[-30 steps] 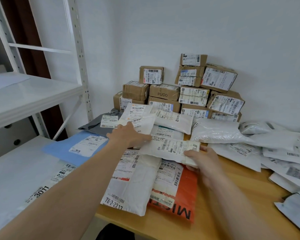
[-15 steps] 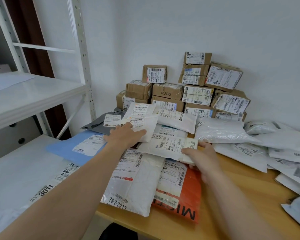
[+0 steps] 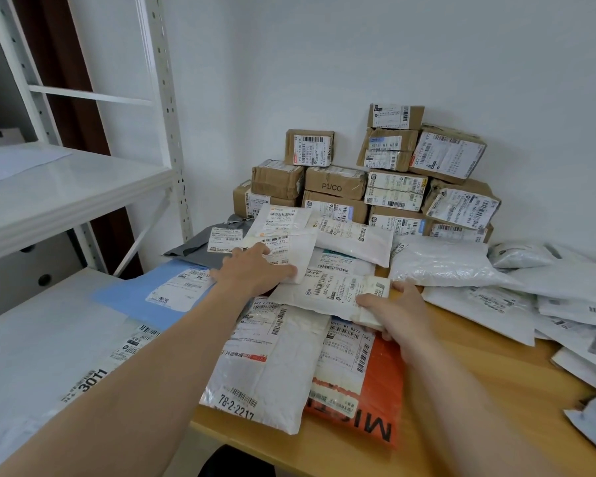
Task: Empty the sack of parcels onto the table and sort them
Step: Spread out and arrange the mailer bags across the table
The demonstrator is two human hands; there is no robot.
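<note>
Parcels (image 3: 437,266) lie spread over our wooden table (image 3: 479,390), with brown boxes (image 3: 338,182) stacked against the wall behind them. Our left hand (image 3: 252,275) rests with straight fingers on a small white packet (image 3: 289,247). Our right hand (image 3: 396,313) pinches the right end of a labelled white mailer (image 3: 327,290), thumb on top, above an orange mailer (image 3: 382,383).
</note>
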